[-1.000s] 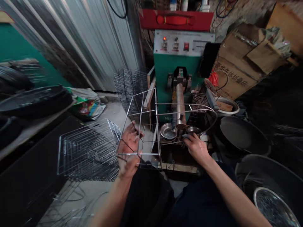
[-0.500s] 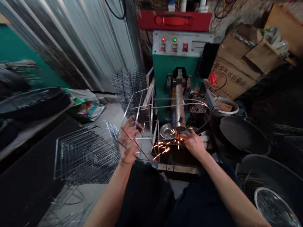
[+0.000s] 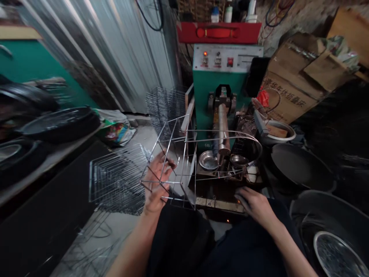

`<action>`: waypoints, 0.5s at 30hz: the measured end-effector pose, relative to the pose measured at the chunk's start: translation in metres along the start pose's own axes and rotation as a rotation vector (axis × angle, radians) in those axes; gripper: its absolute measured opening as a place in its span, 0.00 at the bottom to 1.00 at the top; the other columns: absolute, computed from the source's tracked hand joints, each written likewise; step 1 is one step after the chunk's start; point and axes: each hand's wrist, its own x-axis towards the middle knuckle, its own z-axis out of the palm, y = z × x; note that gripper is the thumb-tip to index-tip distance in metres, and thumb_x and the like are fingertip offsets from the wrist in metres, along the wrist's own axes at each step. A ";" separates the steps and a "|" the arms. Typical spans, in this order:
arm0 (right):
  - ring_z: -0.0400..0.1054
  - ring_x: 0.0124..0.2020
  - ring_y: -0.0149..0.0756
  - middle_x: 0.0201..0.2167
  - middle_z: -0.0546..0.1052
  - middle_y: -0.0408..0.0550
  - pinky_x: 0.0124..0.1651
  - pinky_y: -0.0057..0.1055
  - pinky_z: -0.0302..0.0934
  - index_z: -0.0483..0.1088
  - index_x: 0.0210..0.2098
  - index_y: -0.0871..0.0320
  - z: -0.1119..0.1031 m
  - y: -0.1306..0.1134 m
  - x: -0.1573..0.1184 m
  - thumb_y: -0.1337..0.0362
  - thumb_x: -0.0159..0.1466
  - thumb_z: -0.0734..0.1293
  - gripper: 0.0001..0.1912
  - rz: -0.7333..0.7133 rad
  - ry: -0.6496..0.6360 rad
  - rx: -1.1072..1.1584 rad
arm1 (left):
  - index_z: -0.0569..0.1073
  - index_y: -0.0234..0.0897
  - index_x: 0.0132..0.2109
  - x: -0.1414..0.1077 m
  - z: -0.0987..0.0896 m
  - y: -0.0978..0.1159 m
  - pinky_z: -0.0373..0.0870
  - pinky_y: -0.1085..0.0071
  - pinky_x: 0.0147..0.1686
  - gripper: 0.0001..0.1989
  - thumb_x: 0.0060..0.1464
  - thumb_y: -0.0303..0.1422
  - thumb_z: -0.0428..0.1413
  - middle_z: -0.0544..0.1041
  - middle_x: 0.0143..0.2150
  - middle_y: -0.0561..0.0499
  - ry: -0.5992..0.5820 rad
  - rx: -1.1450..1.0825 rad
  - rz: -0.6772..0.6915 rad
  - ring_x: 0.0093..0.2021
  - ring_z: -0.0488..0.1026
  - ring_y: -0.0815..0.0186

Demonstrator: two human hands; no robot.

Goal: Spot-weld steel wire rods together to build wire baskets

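My left hand (image 3: 157, 181) is closed around the wires of a wire frame (image 3: 182, 182), a boxy cage of thin metal rods with long looped wires reaching right. Those wires pass beside the cylindrical arm of a spot welder (image 3: 223, 130). Below the frame's lower wires, over my lap, my right hand (image 3: 255, 204) is apart from it, fingers loosely stretched and nothing visible in them. The welder's green cabinet (image 3: 205, 90) stands ahead, with a red lamp lit. A small glowing spark (image 3: 228, 221) shows near my lap.
Stacked wire frames (image 3: 118, 181) lie left, and another stack (image 3: 164, 107) leans by the metal wall. Small metal dishes (image 3: 208, 161) sit under the welder arm. Dark pans (image 3: 302, 165) and a bowl of small metal pieces (image 3: 336, 256) stand right. A cardboard box (image 3: 291, 90) is behind.
The spark shower has stopped and the green lamp has gone out. My right hand has drawn back down and right from the welder tip. The frame has dropped slightly in view.
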 end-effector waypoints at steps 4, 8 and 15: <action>0.80 0.48 0.53 0.46 0.84 0.58 0.51 0.45 0.75 0.82 0.42 0.52 0.056 0.071 -0.041 0.60 0.61 0.64 0.16 0.223 -0.254 0.025 | 0.78 0.44 0.52 -0.015 -0.036 0.052 0.75 0.54 0.53 0.30 0.41 0.48 0.66 0.76 0.48 0.45 0.196 -0.039 0.097 0.50 0.74 0.53; 0.79 0.46 0.64 0.35 0.84 0.58 0.51 0.55 0.73 0.82 0.27 0.41 0.117 0.128 -0.048 0.49 0.47 0.66 0.13 0.288 -0.359 0.210 | 0.74 0.44 0.51 -0.041 -0.138 0.126 0.76 0.52 0.50 0.30 0.47 0.57 0.54 0.75 0.47 0.46 0.639 -0.023 0.271 0.48 0.76 0.54; 0.72 0.30 0.79 0.34 0.81 0.63 0.17 0.45 0.46 0.76 0.21 0.21 0.201 0.061 -0.009 0.47 0.25 0.67 0.20 0.118 -0.408 0.208 | 0.68 0.46 0.57 -0.179 -0.278 0.158 0.76 0.55 0.45 0.29 0.60 0.58 0.44 0.74 0.52 0.47 1.344 0.290 -0.020 0.50 0.76 0.55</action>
